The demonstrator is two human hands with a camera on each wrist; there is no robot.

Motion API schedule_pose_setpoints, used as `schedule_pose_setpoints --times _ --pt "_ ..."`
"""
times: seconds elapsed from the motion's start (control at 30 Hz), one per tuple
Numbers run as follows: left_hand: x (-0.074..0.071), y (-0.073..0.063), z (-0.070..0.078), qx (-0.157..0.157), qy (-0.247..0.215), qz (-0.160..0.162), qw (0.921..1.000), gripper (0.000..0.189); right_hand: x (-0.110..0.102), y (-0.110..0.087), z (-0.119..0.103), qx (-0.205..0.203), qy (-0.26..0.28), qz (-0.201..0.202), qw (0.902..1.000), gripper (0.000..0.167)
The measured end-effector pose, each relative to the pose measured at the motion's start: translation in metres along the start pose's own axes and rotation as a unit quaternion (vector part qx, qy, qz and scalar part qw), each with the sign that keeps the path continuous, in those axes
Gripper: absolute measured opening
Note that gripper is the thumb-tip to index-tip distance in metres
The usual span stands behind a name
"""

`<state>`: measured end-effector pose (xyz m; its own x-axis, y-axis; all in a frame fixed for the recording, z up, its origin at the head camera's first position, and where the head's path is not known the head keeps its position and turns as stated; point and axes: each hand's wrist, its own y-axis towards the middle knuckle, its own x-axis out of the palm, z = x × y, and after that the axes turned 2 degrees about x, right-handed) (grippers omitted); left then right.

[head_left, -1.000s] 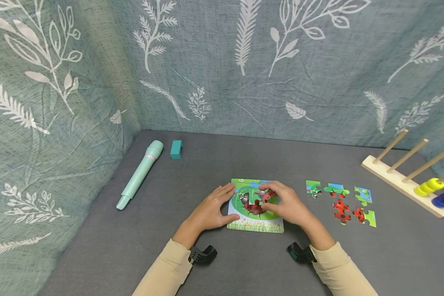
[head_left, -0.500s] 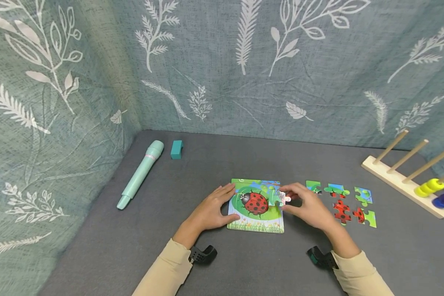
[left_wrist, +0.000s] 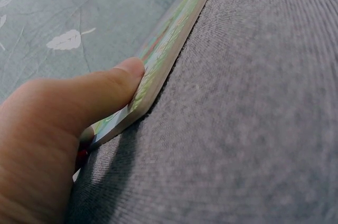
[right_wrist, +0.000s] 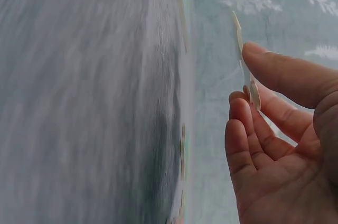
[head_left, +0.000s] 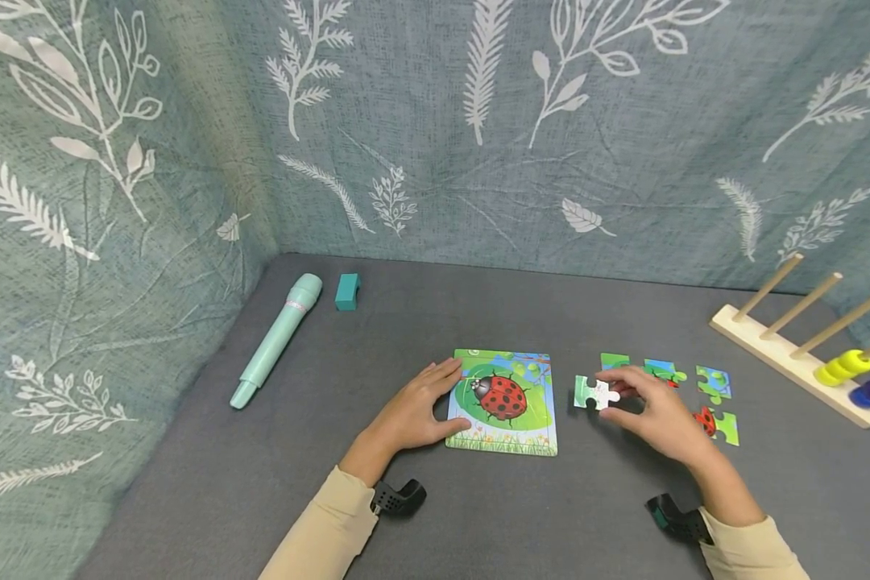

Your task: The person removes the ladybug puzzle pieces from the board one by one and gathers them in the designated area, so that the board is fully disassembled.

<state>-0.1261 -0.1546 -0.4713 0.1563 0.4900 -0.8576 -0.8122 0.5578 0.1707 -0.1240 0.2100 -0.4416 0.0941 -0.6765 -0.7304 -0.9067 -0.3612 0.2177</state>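
A square puzzle board [head_left: 503, 441] with a red ladybird on a green leaf lies flat on the table. My left hand [head_left: 406, 412] rests along its left side, fingers fairly straight, the thumb on the lower left corner. In the left wrist view, that thumb [left_wrist: 119, 84] presses on the board's upper face at the edge. To the right of the board, my right hand [head_left: 656, 415] pinches a puzzle piece [head_left: 582, 393], its green part and a pale, shiny part showing. The right wrist view shows this piece [right_wrist: 237, 26] edge-on between thumb and fingers, raised above the table.
Several loose pieces lie behind and beyond the right hand, among them a ladybird-and-green piece [head_left: 727, 427] and a blue-green piece [head_left: 714, 383]. A wooden peg stand [head_left: 783, 354] with yellow and blue beads is far right. A mint toy microphone [head_left: 271, 346] and teal block [head_left: 346, 292] lie left.
My right hand has moved right, carrying the puzzle piece off the board, so the whole ladybird picture shows. The left hand has stayed at the board's left side.
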Motion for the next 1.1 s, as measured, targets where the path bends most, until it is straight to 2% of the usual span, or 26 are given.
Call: schedule_pose_setpoints --times 0.27,0.63,0.9,1.1 --pt "0.001 0.001 -0.001 0.001 0.002 -0.001 1.0 0.078 -0.013 -0.014 0.014 0.008 -0.005 0.023 0.9997 0.042" --pt "0.001 0.001 -0.001 0.006 -0.006 0.006 0.9999 0.078 -0.02 -0.019 0.024 -0.007 -0.003 0.013 0.9999 0.042" --pt "0.002 0.001 -0.001 0.007 -0.009 0.007 0.9999 0.078 -0.02 -0.022 0.027 -0.012 -0.024 -0.004 0.9996 0.04" --pt "0.002 0.0 -0.001 0.002 -0.011 0.005 0.9999 0.079 -0.019 -0.022 0.028 -0.021 -0.045 -0.001 0.9988 0.041"
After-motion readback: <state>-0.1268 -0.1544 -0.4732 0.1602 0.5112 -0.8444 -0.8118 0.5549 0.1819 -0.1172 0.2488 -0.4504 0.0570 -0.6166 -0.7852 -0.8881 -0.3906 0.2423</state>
